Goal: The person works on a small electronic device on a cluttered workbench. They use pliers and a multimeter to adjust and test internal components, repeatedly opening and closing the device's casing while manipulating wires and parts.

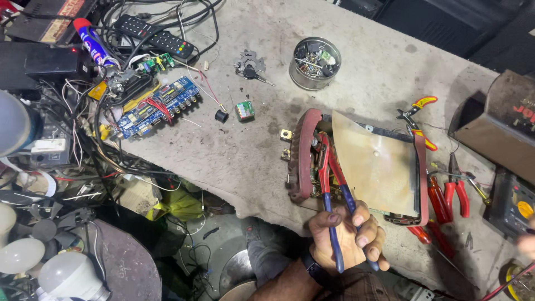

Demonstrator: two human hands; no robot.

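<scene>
My left hand (348, 237) grips the blue handle ends of red-and-blue pliers (329, 173) at the table's near edge. The pliers' jaws reach into a metal-framed part (304, 156) wrapped in dark red tape, next to its left band. A tan insulating sheet (376, 167) covers the part's middle. Only a blurred sliver of my right hand (526, 244) shows at the right edge, above a yellow roll (515, 277); what it holds is hidden.
A tin of small parts (315, 62), keys (252, 66), blue circuit boards (159, 106), a remote (156, 34) and tangled wires lie at the back left. Red-handled pliers and screwdrivers (454, 192) sit right of the part. Bulbs (67, 273) are at the lower left.
</scene>
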